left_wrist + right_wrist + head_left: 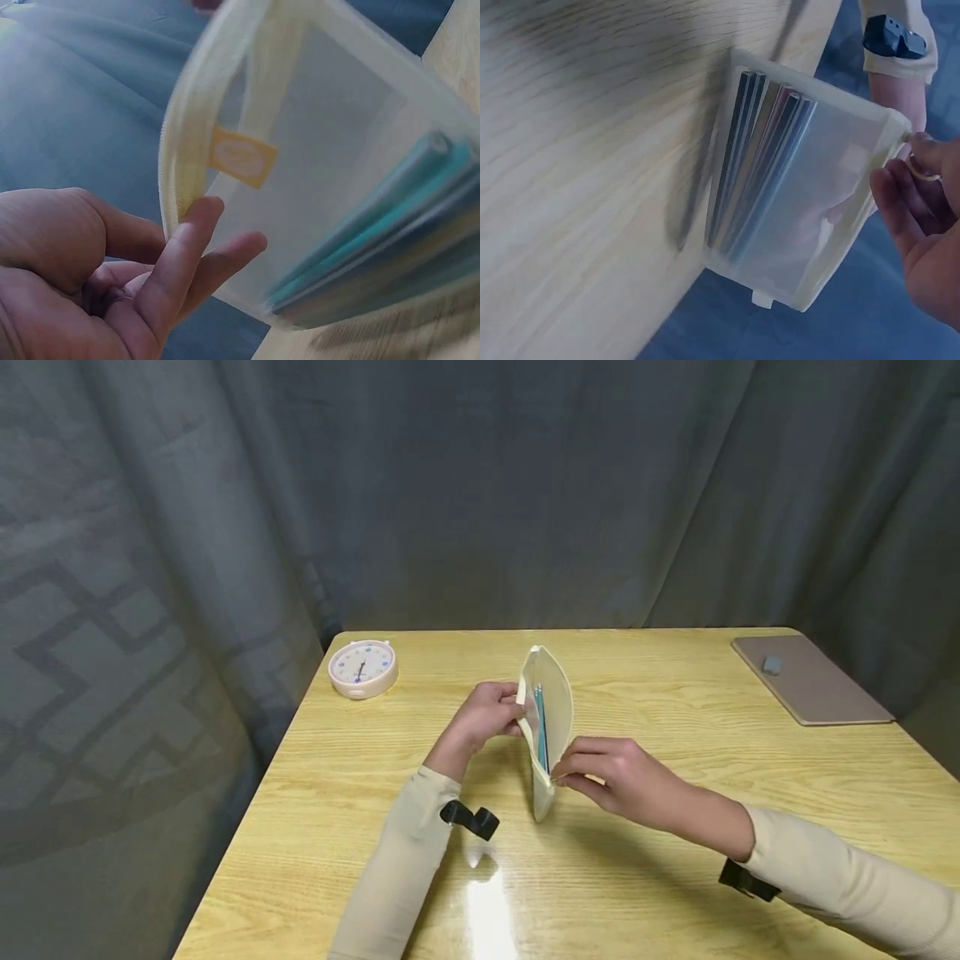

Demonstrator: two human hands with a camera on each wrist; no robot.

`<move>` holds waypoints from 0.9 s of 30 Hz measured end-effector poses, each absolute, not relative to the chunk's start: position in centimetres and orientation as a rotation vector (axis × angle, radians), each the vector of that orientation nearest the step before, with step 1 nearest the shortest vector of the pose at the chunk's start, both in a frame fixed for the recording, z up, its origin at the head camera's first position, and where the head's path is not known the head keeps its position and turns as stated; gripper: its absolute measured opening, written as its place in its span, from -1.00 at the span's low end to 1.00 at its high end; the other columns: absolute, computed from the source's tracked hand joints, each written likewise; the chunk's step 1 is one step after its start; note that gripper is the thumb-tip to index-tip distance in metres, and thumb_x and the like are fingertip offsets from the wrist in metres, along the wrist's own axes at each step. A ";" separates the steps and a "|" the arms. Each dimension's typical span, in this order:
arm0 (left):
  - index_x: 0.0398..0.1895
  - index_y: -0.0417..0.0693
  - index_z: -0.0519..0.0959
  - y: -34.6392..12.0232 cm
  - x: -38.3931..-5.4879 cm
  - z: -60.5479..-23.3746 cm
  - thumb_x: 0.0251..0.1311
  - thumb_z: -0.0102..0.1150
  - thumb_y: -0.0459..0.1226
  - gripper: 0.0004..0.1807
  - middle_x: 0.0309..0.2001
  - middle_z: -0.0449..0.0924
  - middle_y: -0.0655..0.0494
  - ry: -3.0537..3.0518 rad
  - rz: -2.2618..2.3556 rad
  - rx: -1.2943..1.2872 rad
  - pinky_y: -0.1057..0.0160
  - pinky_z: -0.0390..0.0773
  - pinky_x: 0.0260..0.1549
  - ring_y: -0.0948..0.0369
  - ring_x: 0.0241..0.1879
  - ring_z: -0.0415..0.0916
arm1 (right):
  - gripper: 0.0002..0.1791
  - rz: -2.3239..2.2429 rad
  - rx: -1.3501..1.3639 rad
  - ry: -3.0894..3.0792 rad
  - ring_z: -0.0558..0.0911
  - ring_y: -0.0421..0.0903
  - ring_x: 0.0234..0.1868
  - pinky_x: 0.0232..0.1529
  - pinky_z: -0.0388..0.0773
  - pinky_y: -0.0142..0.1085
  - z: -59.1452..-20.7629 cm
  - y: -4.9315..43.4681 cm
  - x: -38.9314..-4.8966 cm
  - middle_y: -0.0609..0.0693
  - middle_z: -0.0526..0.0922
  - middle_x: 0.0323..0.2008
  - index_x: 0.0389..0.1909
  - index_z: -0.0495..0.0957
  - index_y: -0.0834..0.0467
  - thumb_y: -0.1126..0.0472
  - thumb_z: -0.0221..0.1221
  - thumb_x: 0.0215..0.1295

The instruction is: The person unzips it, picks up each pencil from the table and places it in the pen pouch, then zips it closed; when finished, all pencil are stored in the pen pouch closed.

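A pale yellow, see-through zippered pencil pouch (557, 693) stands on its edge over the table, its mouth gaping upward. Several pencils (761, 161) lie side by side along its bottom, some of them teal. My left hand (491, 714) holds the pouch by the left side of its mouth, thumb on one face and fingers on the other, close to an orange label (244, 157). At the near end of the zipper my right hand (618, 777) pinches the pouch's corner, where a thin yellowish loop (924, 171) shows at the fingers.
On the wooden table (315, 827), a round white clock (363, 668) lies at the back left. Toward the back right is a flat pinkish-brown board (817, 685) with a small grey block (772, 665) on it. Grey curtains (480, 493) hang behind the table and at its sides.
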State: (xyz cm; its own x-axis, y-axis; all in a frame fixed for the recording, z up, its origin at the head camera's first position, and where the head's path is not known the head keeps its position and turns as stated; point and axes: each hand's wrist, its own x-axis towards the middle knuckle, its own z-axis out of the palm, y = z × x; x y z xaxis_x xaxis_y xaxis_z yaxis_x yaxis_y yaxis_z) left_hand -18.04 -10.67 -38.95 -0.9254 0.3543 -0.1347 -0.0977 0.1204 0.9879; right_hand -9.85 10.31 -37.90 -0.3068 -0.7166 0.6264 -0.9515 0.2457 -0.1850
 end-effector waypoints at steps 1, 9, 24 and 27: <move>0.30 -0.45 0.50 -10.6 -18.1 -39.0 0.45 0.11 -0.45 -0.60 -0.02 0.72 -0.30 2.074 1.859 0.261 0.48 0.66 -0.48 0.30 -0.44 0.58 | -0.75 0.809 1.502 -2.128 0.70 -0.22 -0.37 -0.35 0.68 -0.55 -37.9 10.2 -9.9 -0.06 0.74 -0.34 -0.29 0.72 0.16 0.53 0.44 0.08; 0.38 -0.29 0.48 -10.9 -18.1 -39.0 0.56 0.00 -0.31 -0.57 0.22 0.61 -0.21 2.078 1.746 0.383 0.20 0.81 -0.19 -0.04 0.01 0.71 | -0.79 0.943 1.196 -2.300 0.59 -0.37 -0.46 -0.47 0.66 -0.48 -38.1 9.7 -11.1 -0.16 0.72 -0.47 -0.38 0.76 0.14 0.51 0.45 0.08; 0.27 -0.13 0.62 -12.4 -17.2 -39.5 0.22 0.48 -0.10 -0.42 0.15 0.71 -0.03 2.644 1.462 0.760 0.21 0.78 -0.09 0.06 0.01 0.73 | -0.91 1.284 0.478 -2.529 0.67 -0.17 -0.49 -0.54 0.65 -0.42 -37.6 7.2 -16.2 0.08 0.78 -0.45 -0.31 0.79 0.28 0.32 0.36 0.33; 0.19 -0.14 0.67 -12.4 -17.3 -40.1 0.26 0.47 -0.11 -0.51 0.00 0.77 -0.03 2.776 1.473 0.739 0.19 0.80 -0.15 0.09 -0.08 0.76 | -0.89 1.362 0.453 -2.550 0.68 -0.14 -0.45 -0.54 0.67 -0.40 -37.7 6.3 -16.7 0.07 0.79 -0.44 -0.28 0.79 0.27 0.29 0.36 0.34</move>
State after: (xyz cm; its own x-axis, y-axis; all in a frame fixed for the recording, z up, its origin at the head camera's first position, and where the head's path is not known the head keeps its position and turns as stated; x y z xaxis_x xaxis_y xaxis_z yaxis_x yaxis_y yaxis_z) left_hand -17.26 -12.41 -40.06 -0.8917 0.3537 0.2825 0.4322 0.4798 0.7636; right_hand -16.67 6.34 -37.75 -0.9295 -0.1669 0.3290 -0.3663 0.5246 -0.7686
